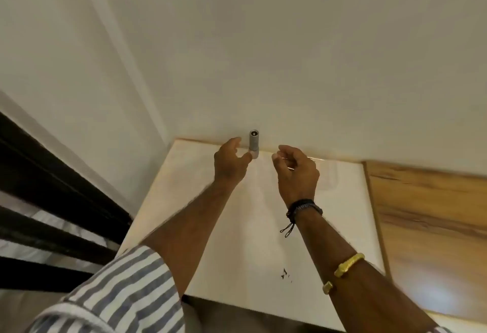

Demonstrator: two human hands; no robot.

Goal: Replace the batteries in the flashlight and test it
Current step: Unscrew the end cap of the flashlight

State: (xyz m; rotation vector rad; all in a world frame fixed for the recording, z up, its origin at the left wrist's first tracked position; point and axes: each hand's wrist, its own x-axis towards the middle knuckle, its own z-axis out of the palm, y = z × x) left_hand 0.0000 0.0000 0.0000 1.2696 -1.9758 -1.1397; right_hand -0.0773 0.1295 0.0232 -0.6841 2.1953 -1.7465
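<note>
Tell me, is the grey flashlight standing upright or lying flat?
Upright: the flashlight stands on end on the table by the wall, round end facing up, left hand beside its base.

Small grey cylindrical flashlight (254, 143), upright at the white table's (237, 227) far edge, against the wall (290, 56)

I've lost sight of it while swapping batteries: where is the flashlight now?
Head view: the grey flashlight stands upright at the far edge of the white table, against the wall, just right of the left hand and left of the right hand.
</note>
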